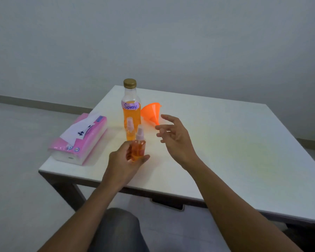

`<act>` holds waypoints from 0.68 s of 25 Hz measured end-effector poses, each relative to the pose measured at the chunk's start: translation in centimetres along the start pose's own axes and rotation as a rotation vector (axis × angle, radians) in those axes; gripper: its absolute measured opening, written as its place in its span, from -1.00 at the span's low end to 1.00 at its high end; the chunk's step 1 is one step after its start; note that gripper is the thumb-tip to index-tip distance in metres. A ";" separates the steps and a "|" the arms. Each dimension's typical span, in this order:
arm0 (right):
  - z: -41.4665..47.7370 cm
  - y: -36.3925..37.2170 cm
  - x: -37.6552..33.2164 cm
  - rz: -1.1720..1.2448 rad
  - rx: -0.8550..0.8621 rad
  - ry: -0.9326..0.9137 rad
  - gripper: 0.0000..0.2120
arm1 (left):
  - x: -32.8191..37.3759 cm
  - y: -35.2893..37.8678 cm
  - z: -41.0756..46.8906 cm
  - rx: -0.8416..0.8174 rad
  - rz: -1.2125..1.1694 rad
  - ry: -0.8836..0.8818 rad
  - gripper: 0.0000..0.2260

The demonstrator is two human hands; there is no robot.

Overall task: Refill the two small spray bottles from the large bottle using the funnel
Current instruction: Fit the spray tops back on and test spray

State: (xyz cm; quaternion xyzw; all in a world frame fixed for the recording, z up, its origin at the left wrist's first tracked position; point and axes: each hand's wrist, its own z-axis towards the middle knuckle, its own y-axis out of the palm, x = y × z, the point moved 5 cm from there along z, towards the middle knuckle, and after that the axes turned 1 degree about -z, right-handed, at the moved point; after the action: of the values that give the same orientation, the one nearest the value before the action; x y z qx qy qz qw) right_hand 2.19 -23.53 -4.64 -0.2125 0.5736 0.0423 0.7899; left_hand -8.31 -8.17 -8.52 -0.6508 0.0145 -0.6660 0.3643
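Observation:
My left hand (123, 160) grips a small spray bottle (139, 148) of orange liquid, capped with a clear pink top, held upright just above the table. A second small spray bottle (130, 131) stands behind it, in front of the large bottle (131, 108), which holds orange liquid, carries a "Spray" label and has a gold cap on. An orange funnel (151, 112) lies on its side right of the large bottle. My right hand (175, 137) hovers open to the right of the held bottle, fingers spread, near the funnel's spout.
A pink pack of tissues (80, 140) lies at the left edge of the white table (235, 142). The table's front edge runs just before my knee (116, 231). A grey wall stands behind.

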 end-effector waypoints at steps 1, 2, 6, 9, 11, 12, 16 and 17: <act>0.5 0.8 0.5 -0.012 -0.006 0.023 -0.61 | -1.0 -1.0 -0.2 0.054 -0.003 -0.025 -0.47; 0.9 1.7 0.8 -0.033 -0.020 0.046 -0.61 | -2.0 -2.1 -0.3 0.108 0.000 -0.049 -0.46; 2.4 5.0 1.6 -0.135 -0.094 0.057 -0.59 | -4.3 -4.3 0.4 0.224 0.035 -0.067 -0.40; 3.3 7.1 1.8 -0.173 -0.127 0.045 -0.50 | -4.7 -4.2 1.2 0.242 0.041 -0.062 -0.40; 3.7 8.2 1.8 -0.189 -0.131 0.043 -0.46 | -5.0 -3.9 1.7 0.242 0.044 -0.070 -0.42; 3.9 8.6 1.8 -0.202 -0.129 0.040 -0.46 | -5.1 -3.8 1.8 0.246 0.045 -0.073 -0.44; 4.0 8.7 1.8 -0.218 -0.097 0.000 -0.66 | -5.4 -3.8 2.1 0.246 0.045 -0.085 -0.43; 3.9 8.3 1.7 -0.212 -0.077 -0.002 -0.68 | -5.5 -3.7 2.3 0.241 0.050 -0.086 -0.42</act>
State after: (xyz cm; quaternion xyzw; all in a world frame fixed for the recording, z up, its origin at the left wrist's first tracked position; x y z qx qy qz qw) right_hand 3.61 -14.83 -7.63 -0.3020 0.5449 -0.0194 0.7819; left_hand -8.69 -1.62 -11.06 -0.6299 -0.0649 -0.6250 0.4565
